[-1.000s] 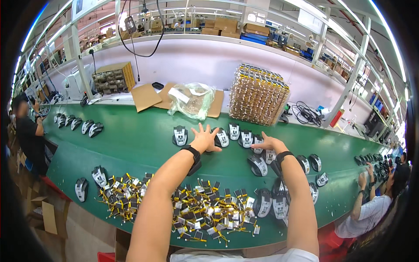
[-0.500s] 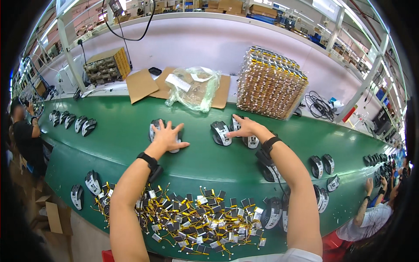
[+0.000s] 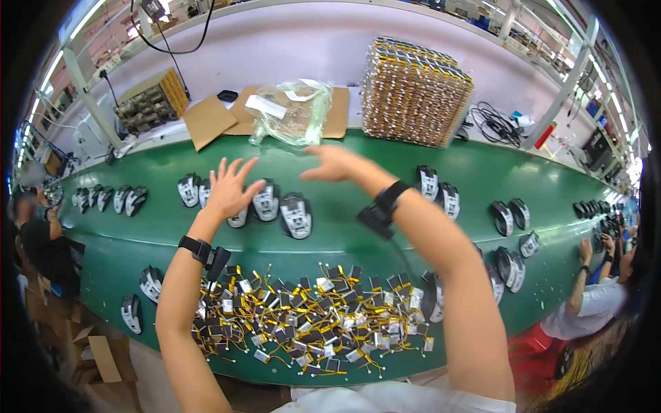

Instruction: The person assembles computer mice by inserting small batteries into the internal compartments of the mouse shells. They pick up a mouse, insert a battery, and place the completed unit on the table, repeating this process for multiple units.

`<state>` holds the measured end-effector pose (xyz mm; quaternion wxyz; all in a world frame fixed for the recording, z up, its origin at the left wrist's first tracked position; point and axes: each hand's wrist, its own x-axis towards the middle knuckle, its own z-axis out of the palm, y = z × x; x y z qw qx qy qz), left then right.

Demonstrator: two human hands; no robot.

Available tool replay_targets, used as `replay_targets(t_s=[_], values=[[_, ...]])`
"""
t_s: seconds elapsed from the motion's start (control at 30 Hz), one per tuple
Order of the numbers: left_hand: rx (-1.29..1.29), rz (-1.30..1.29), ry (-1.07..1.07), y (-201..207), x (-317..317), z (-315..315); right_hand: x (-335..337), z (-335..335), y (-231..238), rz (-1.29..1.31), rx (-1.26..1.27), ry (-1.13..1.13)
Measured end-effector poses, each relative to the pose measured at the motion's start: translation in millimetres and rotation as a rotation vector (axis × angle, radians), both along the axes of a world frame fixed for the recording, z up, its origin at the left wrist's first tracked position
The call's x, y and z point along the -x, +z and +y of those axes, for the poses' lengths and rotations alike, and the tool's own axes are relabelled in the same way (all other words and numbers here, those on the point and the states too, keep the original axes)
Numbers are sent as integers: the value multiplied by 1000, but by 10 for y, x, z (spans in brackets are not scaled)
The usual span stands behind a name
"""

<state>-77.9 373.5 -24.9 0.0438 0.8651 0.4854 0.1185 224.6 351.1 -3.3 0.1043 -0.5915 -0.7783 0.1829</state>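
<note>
My left hand (image 3: 233, 190) is spread open over a row of computer mouse housings on the green bench. Two housings, one of them a black-and-white mouse housing (image 3: 189, 190), lie to its left, the second partly covered by the hand. To its right stand another mouse housing (image 3: 266, 199) and a mouse housing (image 3: 296, 216) nearest the front; one more shows under the wrist. My right hand (image 3: 336, 165), slightly blurred, hovers empty beside these, thumb and fingers apart. Right of my right forearm, a mouse housing (image 3: 427, 182) and a mouse housing (image 3: 449, 199) stand together.
A heap of small wired battery packs (image 3: 317, 316) covers the near bench. At the back are a clear plastic bag (image 3: 292, 113) on cardboard (image 3: 210, 122), a tall wrapped stack of battery packs (image 3: 413, 96) and coiled cables (image 3: 494, 125). Co-workers sit at both sides.
The view has shifted. My right hand has left the mouse housings it was touching and moved left. My left hand has lifted slightly; several housings now stand grouped around it.
</note>
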Motion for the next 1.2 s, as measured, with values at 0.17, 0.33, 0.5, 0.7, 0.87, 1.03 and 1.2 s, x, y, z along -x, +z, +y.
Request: replay_targets(t_s=[0.17,0.33,0.5,0.7,0.87,1.03,1.2], values=[[-3,93,-320,-116,-791,-797,-1972,-934,325,-325,217,-436],[-78,287,-222,-347,-731,-679,-1999,-1681,189,-126,520,-528],[47,290,-89,-279,-347,-462,-1807,-1649,42,-196,452,-453],[77,268,94,-270,158,-222,-988,-1314,-257,-297,227,-247],[4,170,155,-257,7,-143,61,-864,-479,-235,-20,-21],[10,-258,-242,-377,-589,1,443,-891,-267,45,-59,199],[160,90,-122,-287,-1070,-569,-446,-1365,-255,-337,539,157]])
